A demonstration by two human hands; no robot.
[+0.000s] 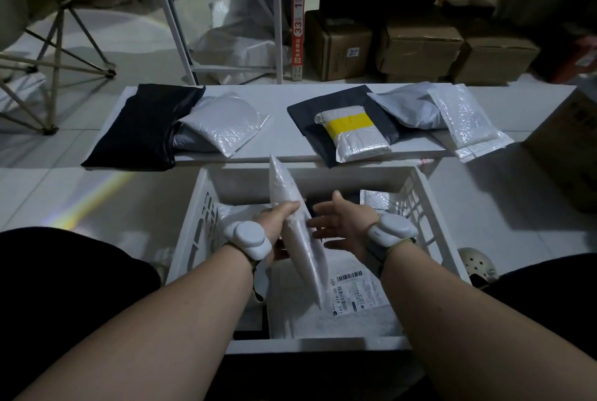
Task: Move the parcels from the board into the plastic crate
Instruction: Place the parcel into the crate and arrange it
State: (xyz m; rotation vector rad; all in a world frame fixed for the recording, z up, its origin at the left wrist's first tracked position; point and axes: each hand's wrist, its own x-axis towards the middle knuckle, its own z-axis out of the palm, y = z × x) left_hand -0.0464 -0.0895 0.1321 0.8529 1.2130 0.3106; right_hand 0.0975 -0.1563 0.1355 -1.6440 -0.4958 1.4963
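- Left hand [280, 228] has its fingers curled round a white bubble mailer [295, 232], holding it on edge and tilted over the white plastic crate [200, 229].
- Right hand [342, 226] is open just beside the mailer, palm facing it, fingers spread and relaxed; can't quite tell if the fingertips touch the mailer.
- Both wrists have chunky white wrist devices strapped on, left one [248, 239] and right one [392, 229].
- Already lying in the crate: a flat white parcel with a barcode label [352, 292] near the front, and another small white packet [374, 200] toward the far right corner.
- The white board [277, 129] sits right behind the crate and has plenty on it: a black poly bag [142, 129] at the left with a white bubble mailer [226, 122] partly on top of it, a dark flat bag [310, 129] under a packet with yellow tape [352, 132], then a grey poly mailer [403, 106] and a bubble mailer [465, 119] overlapping at the right end.
- Cardboard boxes [420, 45] sit under the shelving at the back.
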